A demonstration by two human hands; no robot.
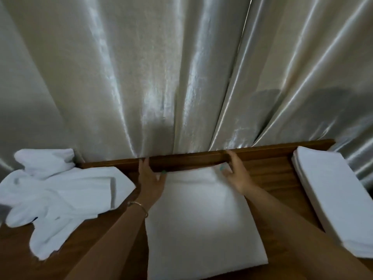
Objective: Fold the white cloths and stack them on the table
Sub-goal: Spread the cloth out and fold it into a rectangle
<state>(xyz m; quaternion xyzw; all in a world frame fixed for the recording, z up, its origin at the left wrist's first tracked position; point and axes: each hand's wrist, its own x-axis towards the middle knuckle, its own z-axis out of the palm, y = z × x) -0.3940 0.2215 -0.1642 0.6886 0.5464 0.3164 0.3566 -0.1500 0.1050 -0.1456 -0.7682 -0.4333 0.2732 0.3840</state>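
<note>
Cloth being folded: a white cloth (199,215) lies flat along the middle of the desk (268,170), running from the raised back edge to the front edge, with a crease across it near the far end.
Left hand: the left hand (151,178) rests at the cloth's far left corner, against the back edge; fingers mostly straight, thumb lying on the cloth, gripping nothing that shows. A thin bracelet (139,207) circles the wrist.
Right hand: the right hand (234,170) is at the cloth's far right corner; fingers loosely spread and slightly bent, the fingertips touching the fabric, no clear pinch.
Unfolded cloths: a rumpled white heap (60,195) covers the desk's left end.
Folded stack: neat white cloths (335,195) are piled along the right edge.
Backdrop: a shiny pale curtain (161,67) hangs behind the back edge.
</note>
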